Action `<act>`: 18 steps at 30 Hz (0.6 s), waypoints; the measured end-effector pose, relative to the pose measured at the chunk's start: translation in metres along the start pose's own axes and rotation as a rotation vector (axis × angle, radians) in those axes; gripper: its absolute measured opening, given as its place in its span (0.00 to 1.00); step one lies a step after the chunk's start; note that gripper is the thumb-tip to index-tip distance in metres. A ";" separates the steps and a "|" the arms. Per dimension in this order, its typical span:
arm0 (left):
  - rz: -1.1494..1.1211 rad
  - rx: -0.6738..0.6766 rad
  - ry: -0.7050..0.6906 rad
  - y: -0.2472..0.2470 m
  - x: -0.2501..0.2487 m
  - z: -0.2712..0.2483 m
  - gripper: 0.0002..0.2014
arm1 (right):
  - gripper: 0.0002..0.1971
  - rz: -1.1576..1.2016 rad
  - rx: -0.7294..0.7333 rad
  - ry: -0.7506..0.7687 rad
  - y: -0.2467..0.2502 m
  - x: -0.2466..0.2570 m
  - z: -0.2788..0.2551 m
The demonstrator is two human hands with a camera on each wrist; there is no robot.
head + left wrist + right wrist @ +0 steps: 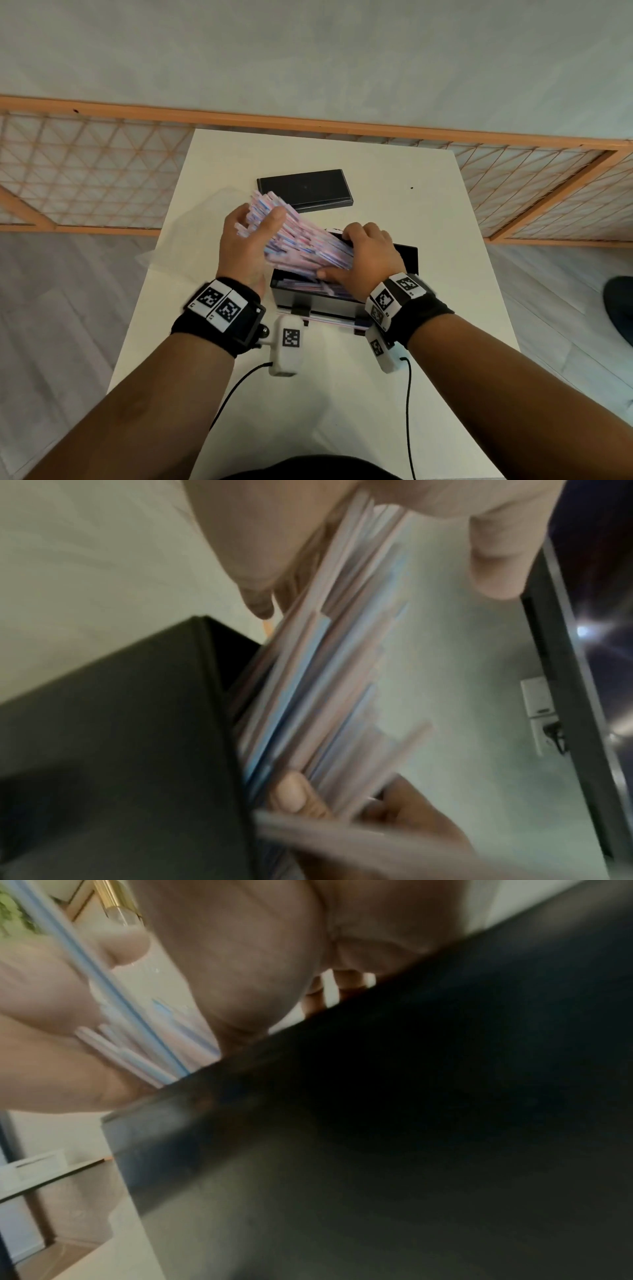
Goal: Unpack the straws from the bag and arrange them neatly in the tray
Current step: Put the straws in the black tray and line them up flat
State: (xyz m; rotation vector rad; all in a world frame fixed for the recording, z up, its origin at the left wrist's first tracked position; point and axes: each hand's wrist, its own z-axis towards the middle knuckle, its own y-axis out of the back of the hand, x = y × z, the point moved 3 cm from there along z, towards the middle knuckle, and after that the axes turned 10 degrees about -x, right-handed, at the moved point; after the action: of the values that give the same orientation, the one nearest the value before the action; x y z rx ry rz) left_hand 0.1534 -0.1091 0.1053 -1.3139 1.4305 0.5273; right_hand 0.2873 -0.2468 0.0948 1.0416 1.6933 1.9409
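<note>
A thick bundle of pink, blue and white straws (301, 240) slants from upper left down into the black tray (325, 303) in the middle of the white table. My left hand (255, 236) grips the bundle's raised far end, thumb on one side and fingers on the other. My right hand (363, 257) curls over the low end inside the tray. In the left wrist view the straws (308, 683) run along the tray wall (120, 737), blurred. The right wrist view shows straw ends (137, 1042) above the tray's dark wall (411, 1137).
A flat black lid (305, 188) lies behind the hands. A crumpled clear bag (157, 251) sits at the table's left edge. A few loose straws (329, 321) lie on the table against the tray's front wall. A wooden lattice screen (102, 171) stands beyond the table.
</note>
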 end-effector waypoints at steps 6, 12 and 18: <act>0.003 -0.049 0.163 -0.001 0.007 -0.014 0.24 | 0.35 0.050 0.103 -0.129 0.003 -0.019 -0.005; 0.136 -0.085 0.187 -0.002 0.000 -0.011 0.34 | 0.26 0.100 0.115 -0.094 0.001 -0.026 -0.014; 0.549 -0.040 0.163 0.026 0.006 -0.015 0.51 | 0.21 0.069 0.118 -0.091 -0.004 -0.023 -0.013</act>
State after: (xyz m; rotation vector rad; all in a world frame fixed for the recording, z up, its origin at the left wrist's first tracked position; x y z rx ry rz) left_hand 0.1251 -0.1168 0.0968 -1.0021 1.9376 0.8237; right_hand 0.2927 -0.2711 0.0841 1.2281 1.7610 1.8234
